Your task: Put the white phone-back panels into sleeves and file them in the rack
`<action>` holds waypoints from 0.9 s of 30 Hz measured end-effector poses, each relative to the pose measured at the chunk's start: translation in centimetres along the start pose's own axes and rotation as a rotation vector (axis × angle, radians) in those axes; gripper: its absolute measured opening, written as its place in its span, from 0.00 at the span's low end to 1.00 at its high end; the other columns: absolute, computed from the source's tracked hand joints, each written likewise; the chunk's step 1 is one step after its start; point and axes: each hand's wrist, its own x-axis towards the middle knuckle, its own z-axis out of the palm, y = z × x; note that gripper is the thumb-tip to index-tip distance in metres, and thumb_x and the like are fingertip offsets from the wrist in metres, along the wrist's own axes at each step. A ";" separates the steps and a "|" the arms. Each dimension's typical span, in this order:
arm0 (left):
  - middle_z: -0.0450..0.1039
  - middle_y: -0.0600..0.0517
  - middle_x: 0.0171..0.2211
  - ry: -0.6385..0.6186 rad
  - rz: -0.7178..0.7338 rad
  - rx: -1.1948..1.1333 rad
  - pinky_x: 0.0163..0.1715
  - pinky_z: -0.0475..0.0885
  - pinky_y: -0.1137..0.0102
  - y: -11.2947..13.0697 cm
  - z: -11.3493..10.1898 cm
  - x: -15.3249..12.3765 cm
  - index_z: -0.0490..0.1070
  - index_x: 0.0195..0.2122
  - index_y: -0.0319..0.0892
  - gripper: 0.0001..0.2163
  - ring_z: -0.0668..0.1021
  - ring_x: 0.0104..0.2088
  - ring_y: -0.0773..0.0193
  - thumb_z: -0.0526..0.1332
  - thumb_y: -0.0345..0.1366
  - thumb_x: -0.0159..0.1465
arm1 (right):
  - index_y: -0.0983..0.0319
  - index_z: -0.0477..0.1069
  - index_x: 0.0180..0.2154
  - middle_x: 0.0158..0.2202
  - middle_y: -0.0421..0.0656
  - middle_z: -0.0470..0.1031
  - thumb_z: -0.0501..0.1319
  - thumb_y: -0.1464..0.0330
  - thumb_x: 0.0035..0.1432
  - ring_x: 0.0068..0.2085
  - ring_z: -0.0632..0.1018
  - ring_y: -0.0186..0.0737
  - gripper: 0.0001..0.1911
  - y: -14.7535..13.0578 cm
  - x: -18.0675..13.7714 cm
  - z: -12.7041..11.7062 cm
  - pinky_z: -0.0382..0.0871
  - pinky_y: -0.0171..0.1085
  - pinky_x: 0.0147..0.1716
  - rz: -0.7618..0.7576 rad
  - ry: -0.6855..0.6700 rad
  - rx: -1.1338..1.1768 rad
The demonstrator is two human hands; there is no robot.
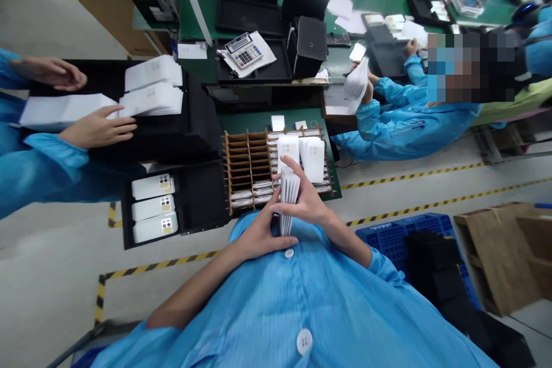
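Note:
Close in front of my blue smock, both my hands grip a stack of thin white phone-sized packets (288, 198) standing on edge. My left hand (257, 231) wraps the near and left side, its thumb along the bottom. Across the right side lie the fingers of my right hand (305, 198), with the forefinger reaching over the top. Just beyond is a cardboard divider box (249, 155); its front slots and right-hand slots hold white packets. Two piles of packets, a left pile (288, 146) and a right pile (312, 158), lie on top of it, showing faint camera-like marks.
A black tray (200, 190) at left holds three phone-shaped white pieces (154, 209). A co-worker's hands (97, 126) handle white stacks on the left; another person (401, 109) holds packets on the right. Behind are a calculator (248, 56) and black boxes (309, 46). A blue pallet (388, 236) lies right.

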 end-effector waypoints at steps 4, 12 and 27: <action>0.44 0.40 0.80 0.032 -0.004 0.006 0.73 0.59 0.39 -0.2 0.2 0.0 0.34 0.80 0.54 0.59 0.57 0.76 0.35 0.77 0.45 0.59 | 0.46 0.44 0.78 0.77 0.49 0.55 0.79 0.56 0.54 0.70 0.69 0.61 0.61 0.3 -0.2 0.1 0.69 0.61 0.68 -0.005 0.027 -0.040; 0.46 0.40 0.79 0.039 0.013 0.025 0.72 0.62 0.40 -0.2 0.5 0.0 0.32 0.80 0.53 0.58 0.60 0.76 0.37 0.75 0.42 0.61 | 0.47 0.44 0.78 0.78 0.48 0.53 0.78 0.55 0.54 0.77 0.57 0.63 0.62 0.3 -0.5 0.1 0.58 0.64 0.73 -0.010 0.045 -0.112; 0.65 0.30 0.66 0.406 -0.060 0.543 0.56 0.77 0.42 -4.1 -1.2 1.9 0.40 0.79 0.39 0.61 0.74 0.64 0.32 0.76 0.56 0.54 | 0.57 0.62 0.73 0.47 0.43 0.83 0.70 0.64 0.58 0.40 0.82 0.41 0.43 1.9 0.0 0.8 0.79 0.40 0.46 0.200 0.261 -0.341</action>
